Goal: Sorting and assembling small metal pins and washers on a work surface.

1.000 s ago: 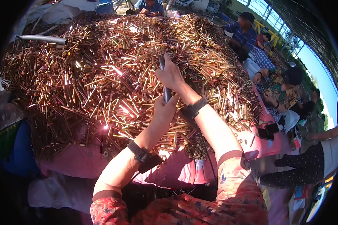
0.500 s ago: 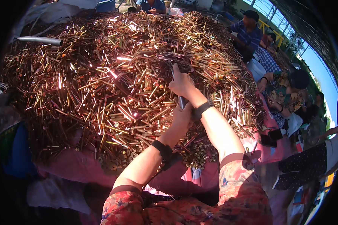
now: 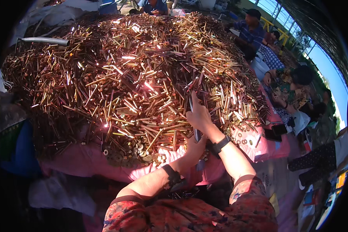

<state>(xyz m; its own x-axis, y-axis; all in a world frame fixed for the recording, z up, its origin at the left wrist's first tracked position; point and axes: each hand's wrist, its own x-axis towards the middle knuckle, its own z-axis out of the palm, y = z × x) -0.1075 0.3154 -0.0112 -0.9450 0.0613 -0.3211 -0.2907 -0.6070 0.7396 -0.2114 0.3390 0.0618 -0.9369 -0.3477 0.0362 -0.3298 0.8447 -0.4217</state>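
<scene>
- Thin dark metal rod (image 3: 192, 112) stands upright between my two hands at the near edge of the pile, over the pink cloth (image 3: 85, 160).
- My right hand (image 3: 199, 116) is curled round its upper part, fingers closed on it.
- My left hand (image 3: 195, 147) sits just below, at the lower end; it looks wrapped round the rod too, but I cannot tell the grip for sure.
- Huge heap of brass tubes (image 3: 123, 77) fills the table, barely dented, so I judge most is left.
- Small cluster of round washers (image 3: 131, 154) lies at the near edge, a few more (image 3: 243, 137) right of my wrist; I'd guess that's the sorted part.
- Grey pipe (image 3: 46, 40) on far left; other people (image 3: 251, 33) sit along the right side.
</scene>
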